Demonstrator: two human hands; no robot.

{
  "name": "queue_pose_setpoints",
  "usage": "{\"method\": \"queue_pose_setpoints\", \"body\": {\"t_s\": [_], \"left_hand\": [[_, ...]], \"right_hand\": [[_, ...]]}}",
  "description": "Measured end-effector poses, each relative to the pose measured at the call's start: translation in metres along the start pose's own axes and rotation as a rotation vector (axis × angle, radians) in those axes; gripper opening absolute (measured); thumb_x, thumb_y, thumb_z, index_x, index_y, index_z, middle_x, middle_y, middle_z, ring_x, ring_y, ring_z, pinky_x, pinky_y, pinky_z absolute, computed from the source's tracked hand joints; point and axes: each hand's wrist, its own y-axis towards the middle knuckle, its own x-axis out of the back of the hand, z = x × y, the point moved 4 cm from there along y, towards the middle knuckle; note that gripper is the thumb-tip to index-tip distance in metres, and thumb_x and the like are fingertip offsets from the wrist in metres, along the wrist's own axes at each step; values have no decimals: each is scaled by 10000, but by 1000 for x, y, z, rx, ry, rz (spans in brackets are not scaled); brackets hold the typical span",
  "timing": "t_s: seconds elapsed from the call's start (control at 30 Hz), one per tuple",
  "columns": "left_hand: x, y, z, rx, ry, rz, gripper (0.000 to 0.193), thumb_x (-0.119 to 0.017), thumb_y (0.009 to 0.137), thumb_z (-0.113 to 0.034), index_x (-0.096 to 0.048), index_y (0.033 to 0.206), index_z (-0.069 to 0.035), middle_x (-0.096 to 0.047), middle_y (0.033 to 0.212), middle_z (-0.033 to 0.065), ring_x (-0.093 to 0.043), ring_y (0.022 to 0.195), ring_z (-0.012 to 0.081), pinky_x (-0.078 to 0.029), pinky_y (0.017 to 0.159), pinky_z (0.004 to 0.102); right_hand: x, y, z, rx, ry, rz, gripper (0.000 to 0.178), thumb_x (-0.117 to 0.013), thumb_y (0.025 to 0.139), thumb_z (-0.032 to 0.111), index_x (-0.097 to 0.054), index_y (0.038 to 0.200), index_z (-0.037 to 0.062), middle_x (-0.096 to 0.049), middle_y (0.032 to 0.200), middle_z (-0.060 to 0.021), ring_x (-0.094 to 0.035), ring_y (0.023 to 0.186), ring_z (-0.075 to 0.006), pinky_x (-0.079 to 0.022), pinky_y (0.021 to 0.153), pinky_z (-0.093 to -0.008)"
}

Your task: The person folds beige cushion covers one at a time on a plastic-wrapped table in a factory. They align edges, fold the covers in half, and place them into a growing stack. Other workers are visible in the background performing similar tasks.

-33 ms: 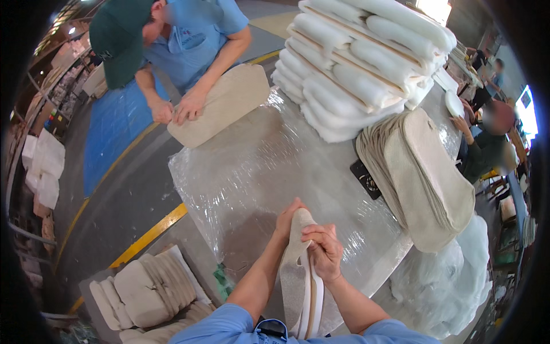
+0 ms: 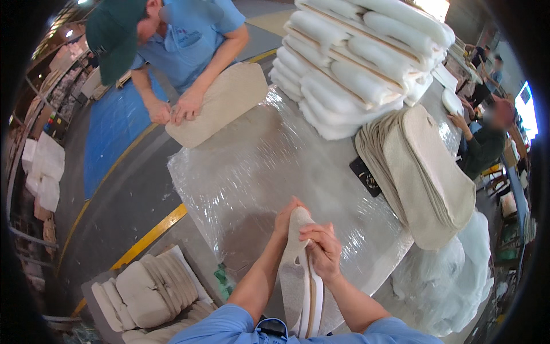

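A beige fabric cushion cover [image 2: 290,286] stands on edge in front of me, its near end toward my body. White and tan layers of padding [image 2: 312,295] show along its open side. My left hand [image 2: 284,219] is wrapped around the cover's far end, its fingers partly hidden behind the fabric. The fingers of my right hand [image 2: 323,247] are closed on the cover's edge near that end. Beneath lies a table [image 2: 258,149] wrapped in shiny clear plastic film.
Across the table a co-worker's hands [image 2: 186,108] press on another beige cover [image 2: 229,103]. White padded cushion inserts [image 2: 355,63] are piled at the back. Beige covers [image 2: 429,172] lie stacked at right by a black flat object [image 2: 365,176]. Folded beige pieces [image 2: 149,289] sit lower left; clear plastic bundle [image 2: 447,281] lower right.
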Motion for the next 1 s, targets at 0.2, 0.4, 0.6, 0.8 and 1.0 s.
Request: {"method": "queue_pose_setpoints", "body": {"t_s": [0.2,0.4,0.6,0.8,1.0], "left_hand": [[-36,-56,-76,-330,224,-34,500,-401,1161,-411,-699,1004,-42,-662,971,56,-605,914,176,-500,838,328],[-47,-65,-98,-349,366,13,418,-393,1163,-337,-676,1186,-30,-647,1169,95,-592,1092,174,-481,991,334],[-10,-67,-88,-255,82,16,488,-372,1168,-432,-600,1402,-71,-645,1286,68,-596,1200,176,-475,1058,335],[-27,-66,-70,-175,21,10,551,-395,1156,-505,-568,1465,-83,-652,1340,92,-616,1222,188,-508,1062,358],[-2,-17,-72,-179,-64,-61,397,-468,1155,-429,-605,1278,-77,-653,1150,79,-637,1054,188,-530,929,367]], "right_hand": [[-12,1,-7,-44,67,7,72,-753,947,69,-787,1010,75,-781,1153,-49,-623,964,-227,-472,903,-349],[-19,8,-11,-17,47,-28,81,-733,940,38,-777,1008,45,-780,1143,-71,-613,948,-251,-486,895,-366],[-27,16,3,-3,75,77,103,-710,973,79,-788,1033,47,-784,1158,-66,-628,948,-222,-495,861,-354],[4,82,-52,-473,351,390,528,-452,1142,418,-793,1140,15,-763,1199,-37,-623,989,-164,-502,849,-338],[-52,150,-67,-577,329,333,748,-297,1117,678,-602,1503,115,-646,1437,-171,-560,1260,-218,-442,1057,-410]]}}
